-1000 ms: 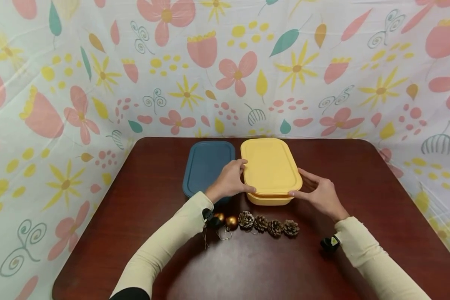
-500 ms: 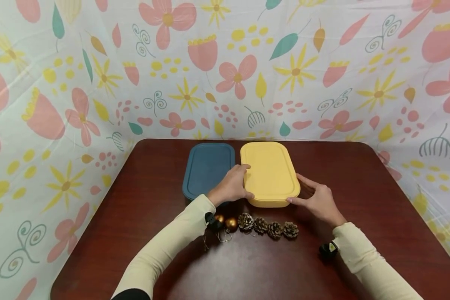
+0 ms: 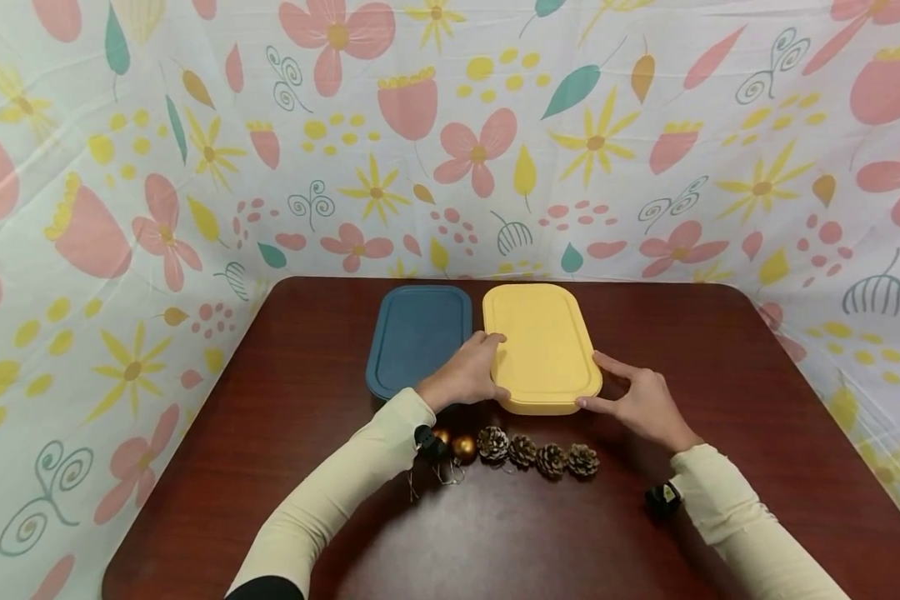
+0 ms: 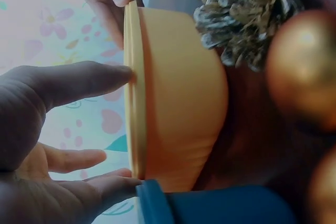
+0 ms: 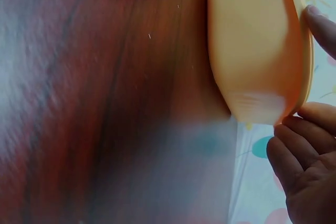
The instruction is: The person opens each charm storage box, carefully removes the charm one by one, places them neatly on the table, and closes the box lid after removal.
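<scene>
A yellow lid (image 3: pixel 543 337) lies flat on a yellow rectangular food container (image 4: pixel 181 87), near the table's back edge. My left hand (image 3: pixel 459 373) holds the lid's left side, thumb at the front-left corner and fingers further back along the rim. At the front-right corner, my right hand (image 3: pixel 643 406) grips the lid's edge between thumb and fingers. In the right wrist view, several fingers (image 5: pixel 302 135) touch the rim from the side. The inside of the container is hidden.
A blue lidded container (image 3: pixel 420 333) stands left of the yellow one, close beside it. In front lie a row of several pinecones (image 3: pixel 551 459) and gold ball ornaments (image 3: pixel 464 448) with string loops. A flowered cloth (image 3: pixel 450 142) hangs behind the table (image 3: pixel 285 392).
The yellow lid's front edge has come down from a slightly raised, tilted position and now sits level on the container. Both hands moved down with it and stay at its edges.
</scene>
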Demonstrator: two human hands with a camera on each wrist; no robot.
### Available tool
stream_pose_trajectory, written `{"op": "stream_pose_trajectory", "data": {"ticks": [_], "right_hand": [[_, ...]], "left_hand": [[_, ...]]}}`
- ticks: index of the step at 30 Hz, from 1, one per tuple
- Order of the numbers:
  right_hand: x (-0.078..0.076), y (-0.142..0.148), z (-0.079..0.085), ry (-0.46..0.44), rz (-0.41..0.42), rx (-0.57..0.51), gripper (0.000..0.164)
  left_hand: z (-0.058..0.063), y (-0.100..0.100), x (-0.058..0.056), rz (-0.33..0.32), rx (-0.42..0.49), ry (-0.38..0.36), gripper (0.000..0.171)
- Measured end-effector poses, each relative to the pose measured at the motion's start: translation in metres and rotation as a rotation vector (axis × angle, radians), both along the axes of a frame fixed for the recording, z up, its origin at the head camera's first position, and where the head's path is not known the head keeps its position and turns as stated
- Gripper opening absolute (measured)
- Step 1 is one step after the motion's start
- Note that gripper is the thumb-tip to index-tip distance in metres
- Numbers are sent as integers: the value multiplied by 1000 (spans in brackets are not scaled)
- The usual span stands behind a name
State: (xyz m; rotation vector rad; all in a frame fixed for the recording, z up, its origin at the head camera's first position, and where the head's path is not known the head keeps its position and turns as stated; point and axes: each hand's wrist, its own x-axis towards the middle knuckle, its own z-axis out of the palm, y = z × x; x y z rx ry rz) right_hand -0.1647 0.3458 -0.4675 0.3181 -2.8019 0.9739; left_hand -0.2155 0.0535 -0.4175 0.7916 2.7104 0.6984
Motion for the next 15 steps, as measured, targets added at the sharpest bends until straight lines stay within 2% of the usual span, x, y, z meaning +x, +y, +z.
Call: {"op": "stream_pose_trajectory", "data": {"ticks": [5, 9, 11, 15], "right_hand": [[-3, 2, 5, 8, 3, 40, 89], [-3, 10, 10, 15, 15, 78, 86], [-4, 14, 14, -1, 40, 105, 83], [-6, 23, 29, -23, 80, 138, 70]], "left_hand": [[6, 4, 1, -25, -51, 23, 90], [9, 11, 2, -59, -96, 33, 83], [12, 12, 5, -94, -138, 92, 74], [24, 8, 13, -120, -141, 295, 54]]}}
